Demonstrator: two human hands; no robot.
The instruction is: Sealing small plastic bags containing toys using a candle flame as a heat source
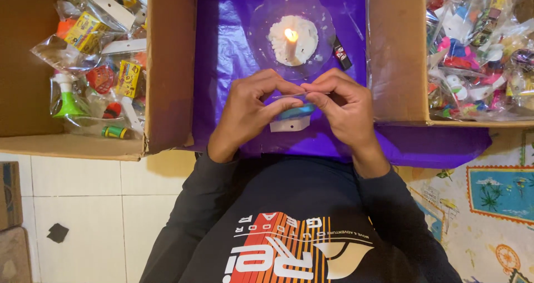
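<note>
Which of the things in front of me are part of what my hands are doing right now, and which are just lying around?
In hand:
left hand and right hand, both pinching a small clear packet with a white card
lit candle on a clear dish, just beyond the hands
purple sheet underneath

Lying about:
black lighter
left box of bagged toys
right box of bagged toys
</note>
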